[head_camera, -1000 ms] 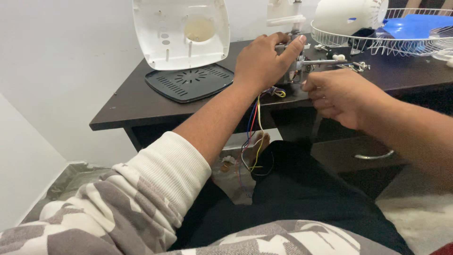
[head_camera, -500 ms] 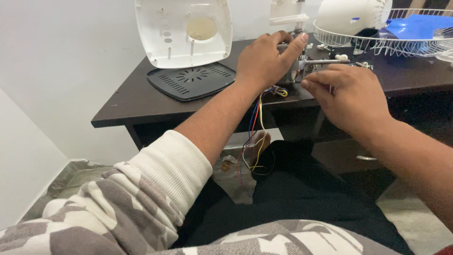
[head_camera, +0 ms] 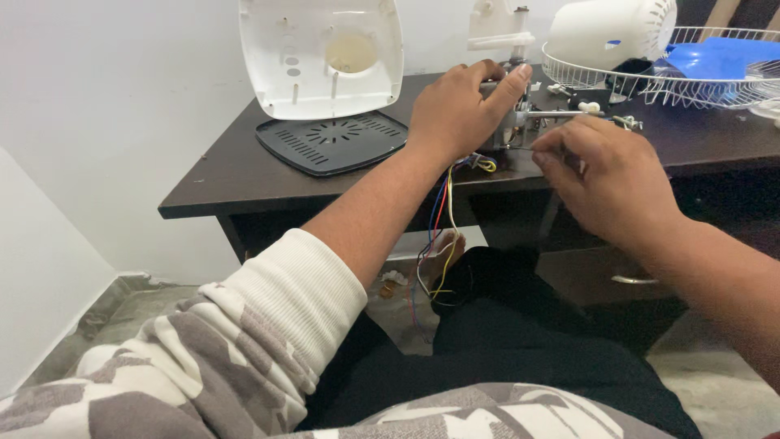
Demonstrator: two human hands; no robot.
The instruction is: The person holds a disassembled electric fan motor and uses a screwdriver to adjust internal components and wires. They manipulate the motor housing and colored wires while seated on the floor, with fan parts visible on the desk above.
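My left hand [head_camera: 459,110] is closed over a small metal fan motor [head_camera: 513,126] that sits at the front edge of the dark wooden table [head_camera: 236,175]. A thin metal shaft [head_camera: 561,114] sticks out of the motor to the right. My right hand [head_camera: 605,175] is just right of the motor with its fingertips pinched at the motor's side; what they pinch is hidden. Several coloured wires [head_camera: 439,236] hang from the motor down over the table edge to my lap.
A white plastic fan housing [head_camera: 321,57] leans against the wall over a black vented base plate [head_camera: 333,142]. At the back right stand a white fan motor cover [head_camera: 609,32], a wire fan guard [head_camera: 699,81] and a blue fan blade [head_camera: 715,57]. A drawer handle [head_camera: 630,279] shows below.
My right hand has slid slightly left and closer to the motor. My left hand keeps its hold on the motor.
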